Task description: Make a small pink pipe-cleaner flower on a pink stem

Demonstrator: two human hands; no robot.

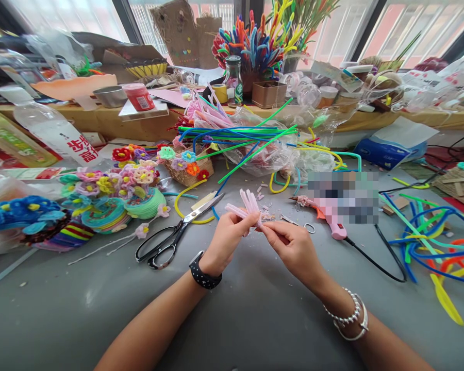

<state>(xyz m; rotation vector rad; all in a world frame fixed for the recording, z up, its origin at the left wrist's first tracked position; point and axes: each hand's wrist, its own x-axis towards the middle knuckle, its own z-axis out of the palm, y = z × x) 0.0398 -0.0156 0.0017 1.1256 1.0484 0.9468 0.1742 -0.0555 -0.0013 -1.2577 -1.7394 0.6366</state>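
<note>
Pale pink pipe cleaners (248,201), bunched with their ends fanned upward, are pinched in my left hand (228,234). My right hand (292,247) has its thumb and fingers closed at the lower end of the same bunch, touching my left fingertips. Large black-handled scissors (180,232) lie just left of my left hand, blades pointing away. Beyond my hands are small pink scraps (260,193). A pink glue gun (335,226) rests to the right, its nozzle toward my hands, with small scissors (309,227) nearby.
Finished pipe-cleaner flowers in pots (145,201) crowd the left side. Green and blue pipe cleaners (239,135) lie across plastic bags at the back. A loose coloured tangle (433,232) and the glue gun's black cord (390,278) are at right. A bottle (54,129) stands back left.
</note>
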